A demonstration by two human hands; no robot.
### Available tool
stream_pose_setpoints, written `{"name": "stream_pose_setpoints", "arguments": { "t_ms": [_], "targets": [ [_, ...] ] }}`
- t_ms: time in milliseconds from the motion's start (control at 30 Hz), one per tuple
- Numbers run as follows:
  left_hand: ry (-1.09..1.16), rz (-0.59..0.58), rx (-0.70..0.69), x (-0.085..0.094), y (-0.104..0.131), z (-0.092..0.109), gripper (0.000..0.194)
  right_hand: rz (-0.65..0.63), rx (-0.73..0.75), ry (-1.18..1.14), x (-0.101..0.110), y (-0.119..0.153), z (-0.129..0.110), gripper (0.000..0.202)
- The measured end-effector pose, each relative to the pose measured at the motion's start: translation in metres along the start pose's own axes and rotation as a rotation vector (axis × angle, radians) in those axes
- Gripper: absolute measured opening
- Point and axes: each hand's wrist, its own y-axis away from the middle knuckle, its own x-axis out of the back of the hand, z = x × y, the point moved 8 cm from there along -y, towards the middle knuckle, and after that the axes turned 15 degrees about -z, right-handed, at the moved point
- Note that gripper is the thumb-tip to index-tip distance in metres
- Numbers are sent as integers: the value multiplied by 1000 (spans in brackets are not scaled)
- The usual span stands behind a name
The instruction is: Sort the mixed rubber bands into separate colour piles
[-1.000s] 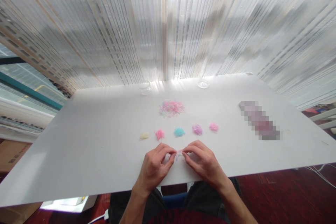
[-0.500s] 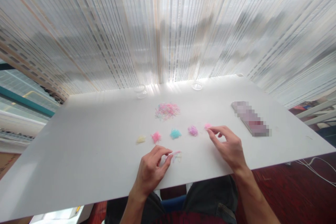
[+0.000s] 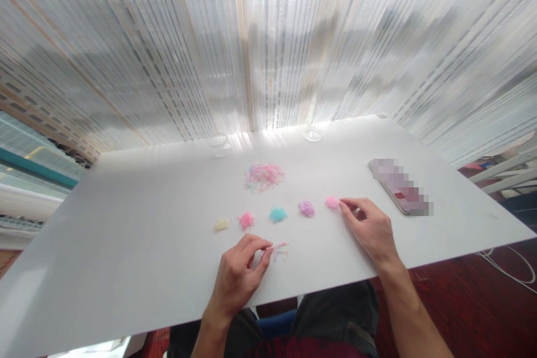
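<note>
With thumb and forefinger pinched together, my left hand (image 3: pixel 240 269) rests low over the white table. Right at its fingertips lies a loose little bunch of mixed-colour strands (image 3: pixel 281 251). My right hand (image 3: pixel 371 229) is also closed in a pinch, its tips at the right edge of a light pink pile (image 3: pixel 331 202). Whatever either pinch holds is too small to make out. Leftward in a row sit a purple pile (image 3: pixel 306 208), a turquoise pile (image 3: pixel 278 214), a bright pink pile (image 3: pixel 246 220) and a pale yellow pile (image 3: pixel 221 225), all of thin short strands.
A larger mixed heap of strands (image 3: pixel 265 177) lies behind the row. Two clear round dishes or lids, one left (image 3: pixel 222 150) and one right (image 3: pixel 312 135), are near the striped translucent curtain (image 3: pixel 268 45). A blurred phone-like object (image 3: pixel 398 187) lies on the table (image 3: pixel 126 268) at right.
My right hand has drawn back slightly to the right, uncovering more of the light pink pile. My left hand stays pinched by the mixed strands. The whole view has shifted a little.
</note>
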Motion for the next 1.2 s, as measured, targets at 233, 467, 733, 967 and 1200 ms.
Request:
{"name": "stream_pose_setpoints", "arguments": {
  "t_ms": [233,467,733,967,1200],
  "targets": [
    [12,6,5,0,0,0,9,19,-4,23,0,2,3,37],
    [-17,24,15,3,0,0,13,112,81,59,6,8,-8,24],
    [-197,-8,11,-1,-3,4,14,-283,461,-79,-51,38,-86,14],
    [-283,-64,31,-8,-4,2,16,-427,490,-16,-96,43,-104,13],
    [-251,-57,34,-8,-5,0,9,-395,509,-20,-96,44,-102,10]
  ]
}}
